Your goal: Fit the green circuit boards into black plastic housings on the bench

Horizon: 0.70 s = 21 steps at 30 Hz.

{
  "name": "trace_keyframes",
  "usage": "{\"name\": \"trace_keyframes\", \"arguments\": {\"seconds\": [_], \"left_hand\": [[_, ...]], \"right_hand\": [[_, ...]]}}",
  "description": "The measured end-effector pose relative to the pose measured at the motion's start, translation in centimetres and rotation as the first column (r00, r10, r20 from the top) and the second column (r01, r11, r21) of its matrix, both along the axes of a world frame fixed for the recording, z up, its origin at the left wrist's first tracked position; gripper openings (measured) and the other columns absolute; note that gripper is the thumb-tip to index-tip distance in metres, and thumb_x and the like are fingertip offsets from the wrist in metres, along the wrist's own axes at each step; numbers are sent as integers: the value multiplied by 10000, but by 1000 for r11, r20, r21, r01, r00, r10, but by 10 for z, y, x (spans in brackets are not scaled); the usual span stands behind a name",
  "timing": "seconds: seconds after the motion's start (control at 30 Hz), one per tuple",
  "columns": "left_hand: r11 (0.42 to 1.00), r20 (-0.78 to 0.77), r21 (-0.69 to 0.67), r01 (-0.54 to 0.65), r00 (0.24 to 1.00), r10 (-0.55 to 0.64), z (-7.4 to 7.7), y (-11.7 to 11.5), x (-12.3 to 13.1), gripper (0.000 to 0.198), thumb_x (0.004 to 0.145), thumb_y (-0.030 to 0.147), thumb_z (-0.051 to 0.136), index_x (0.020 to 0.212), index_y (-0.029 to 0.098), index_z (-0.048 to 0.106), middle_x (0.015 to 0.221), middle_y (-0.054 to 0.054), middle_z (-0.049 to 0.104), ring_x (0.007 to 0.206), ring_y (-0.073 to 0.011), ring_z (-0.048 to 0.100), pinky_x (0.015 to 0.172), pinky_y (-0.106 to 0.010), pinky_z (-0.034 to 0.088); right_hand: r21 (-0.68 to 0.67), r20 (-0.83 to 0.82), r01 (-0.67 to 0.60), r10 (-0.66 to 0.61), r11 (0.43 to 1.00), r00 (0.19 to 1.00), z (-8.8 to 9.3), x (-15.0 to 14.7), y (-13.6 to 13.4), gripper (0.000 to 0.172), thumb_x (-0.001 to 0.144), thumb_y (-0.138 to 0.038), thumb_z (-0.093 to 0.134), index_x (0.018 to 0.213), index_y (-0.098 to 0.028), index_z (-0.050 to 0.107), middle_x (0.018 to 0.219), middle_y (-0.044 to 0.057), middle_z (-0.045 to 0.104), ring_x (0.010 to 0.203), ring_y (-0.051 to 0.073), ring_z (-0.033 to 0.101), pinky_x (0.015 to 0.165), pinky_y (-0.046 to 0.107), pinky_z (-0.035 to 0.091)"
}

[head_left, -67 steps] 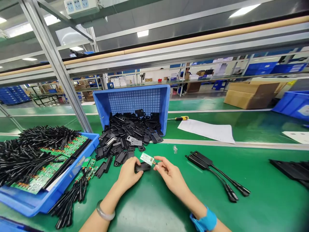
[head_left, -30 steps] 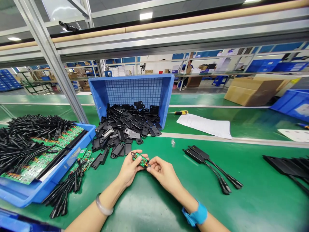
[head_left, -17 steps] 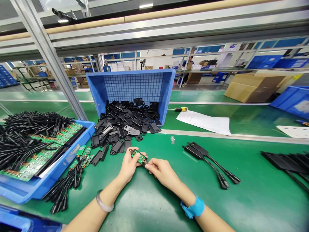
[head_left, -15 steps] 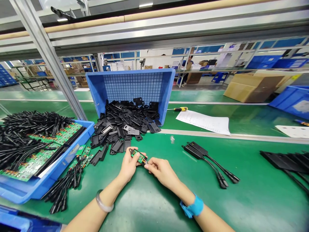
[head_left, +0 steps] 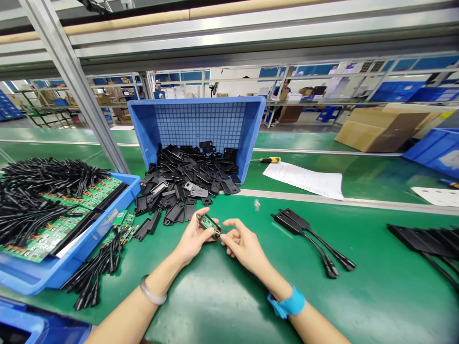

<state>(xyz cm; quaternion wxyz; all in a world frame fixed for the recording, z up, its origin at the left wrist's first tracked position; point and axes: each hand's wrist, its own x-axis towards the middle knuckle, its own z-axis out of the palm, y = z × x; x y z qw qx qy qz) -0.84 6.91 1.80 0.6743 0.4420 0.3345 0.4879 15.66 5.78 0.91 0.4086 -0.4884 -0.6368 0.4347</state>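
Note:
My left hand (head_left: 195, 239) is closed around a small black plastic case (head_left: 218, 231), held tilted above the green bench. Inside the case lies a green circuit board (head_left: 208, 222), with thin coloured wires at its right end. At that end is my right hand (head_left: 242, 243), its thumb close to the wires. Its index finger is raised apart from the thumb and the other fingers are curled; what they hold, if anything, is hidden. Behind my hands, black case halves (head_left: 186, 172) spill out of a blue crate (head_left: 197, 102) tipped on its side.
On the left, a blue tray (head_left: 124, 191) holds circuit boards with black cables; a cable bundle (head_left: 95, 272) lies beside it. To the right lie two cased units (head_left: 292, 220) with cables and more black units (head_left: 419, 241). A screwdriver (head_left: 270, 160) and paper (head_left: 304, 179) lie farther back.
My right index finger has lifted away from the thumb, and the right hand has opened somewhat near the wire end. The case has tilted slightly in my left hand.

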Motion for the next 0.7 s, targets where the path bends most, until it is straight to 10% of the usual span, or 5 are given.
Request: {"name": "trace_keyframes", "arguments": {"seconds": [0.2, 0.33, 0.53, 0.7], "left_hand": [[984, -170, -73, 160, 971, -170, 2, 4, -10, 572, 778, 431, 663, 1234, 176, 432, 774, -19, 603, 677, -143, 618, 655, -308, 546], [966, -135, -85, 244, 958, -254, 4, 4, -14, 583, 771, 386, 687, 1254, 182, 431, 900, -82, 643, 748, -179, 647, 665, -312, 544], [995, 79, -52, -88, 993, 92, 3, 6, -7, 458, 704, 294, 758, 1089, 206, 526, 948, -27, 612, 860, -164, 612, 746, -323, 545], [995, 63, -45, -89, 994, 92, 7, 6, -11, 519, 673, 245, 784, 1120, 182, 527, 993, -62, 645, 846, -157, 620, 702, -245, 523]], "right_hand": [[124, 123, -108, 93, 986, 988, 15, 10, 0, 318, 844, -322, 466, 960, -176, 723, 721, 44, 684, 655, 190, 605, 587, 266, 454], [315, 146, 27, -76, 949, 986, 21, 15, -1, 305, 862, -314, 488, 916, -159, 745, 618, 35, 614, 517, 154, 519, 477, 244, 389], [731, 236, 11, -268, 682, 934, 19, 9, -11, 285, 936, -214, 456, 1051, -128, 702, 645, 26, 525, 537, 135, 483, 509, 246, 387], [778, 187, 51, -308, 626, 933, 19, 7, -13, 261, 946, -184, 462, 1091, -160, 677, 684, 26, 539, 558, 131, 496, 526, 237, 407]]}}
